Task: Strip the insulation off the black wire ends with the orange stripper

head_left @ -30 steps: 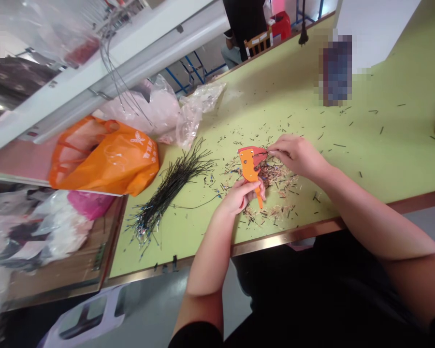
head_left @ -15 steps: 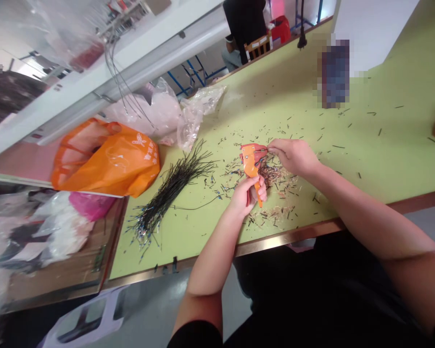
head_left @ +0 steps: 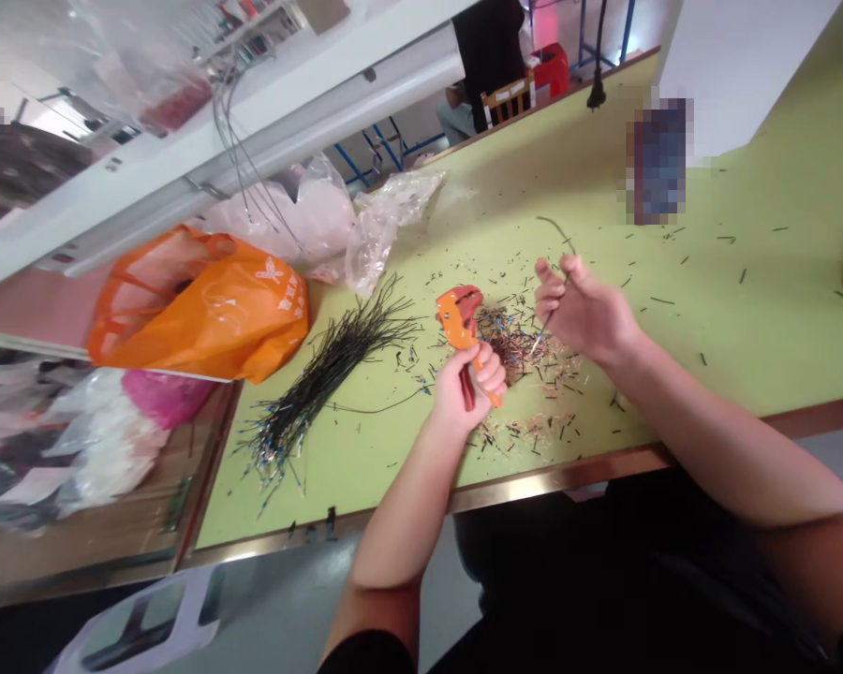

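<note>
My left hand (head_left: 469, 379) is closed round the handles of an orange wire stripper (head_left: 459, 323), whose head points up and left. To its right, my right hand (head_left: 582, 309) is closed on a thin dark wire (head_left: 560, 234); the wire curves up and left out of my fist, and its lower end pokes out below my fingers. Both hands hover over a heap of stripped wire scraps (head_left: 526, 360) on the green table (head_left: 745, 328). The wire is apart from the stripper's jaws.
A bundle of black wires (head_left: 323, 374) lies left of the hands. An orange plastic bag (head_left: 203, 309) and clear bags (head_left: 365, 220) sit beyond it. Short wire bits litter the table. Another person sits at the far end (head_left: 488, 56). A white stool (head_left: 140, 627) stands below.
My right hand has pulled the wire out of the stripper's jaws and lifted it up and to the right. My left hand has drawn the stripper a little left and down.
</note>
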The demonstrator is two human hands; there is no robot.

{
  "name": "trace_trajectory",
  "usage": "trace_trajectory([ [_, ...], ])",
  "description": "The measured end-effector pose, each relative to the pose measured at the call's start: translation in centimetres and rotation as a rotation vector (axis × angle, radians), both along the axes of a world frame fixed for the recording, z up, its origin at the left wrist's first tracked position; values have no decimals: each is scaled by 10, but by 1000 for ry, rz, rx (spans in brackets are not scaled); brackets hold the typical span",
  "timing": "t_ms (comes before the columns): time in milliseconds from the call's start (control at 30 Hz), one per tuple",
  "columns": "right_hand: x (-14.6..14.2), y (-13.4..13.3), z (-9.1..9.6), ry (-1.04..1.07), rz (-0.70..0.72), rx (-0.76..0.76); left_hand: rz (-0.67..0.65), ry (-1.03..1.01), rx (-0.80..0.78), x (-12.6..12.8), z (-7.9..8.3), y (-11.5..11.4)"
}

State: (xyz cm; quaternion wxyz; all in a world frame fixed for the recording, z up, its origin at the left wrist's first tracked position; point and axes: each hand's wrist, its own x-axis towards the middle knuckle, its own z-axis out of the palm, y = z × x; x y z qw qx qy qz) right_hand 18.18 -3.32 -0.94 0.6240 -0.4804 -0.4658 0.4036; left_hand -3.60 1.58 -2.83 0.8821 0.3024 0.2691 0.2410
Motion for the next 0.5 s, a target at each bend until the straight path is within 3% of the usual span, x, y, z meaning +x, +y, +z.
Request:
trace_trajectory([
  [133,8,2,2,137,45,-78,71,45,13,-4,1,12],
  [300,0,4,-11,134,132,-89,-53,20,123,-5,-5,10],
  [500,3,5,-9,289,172,-109,-144,37,183,-8,-11,8],
])
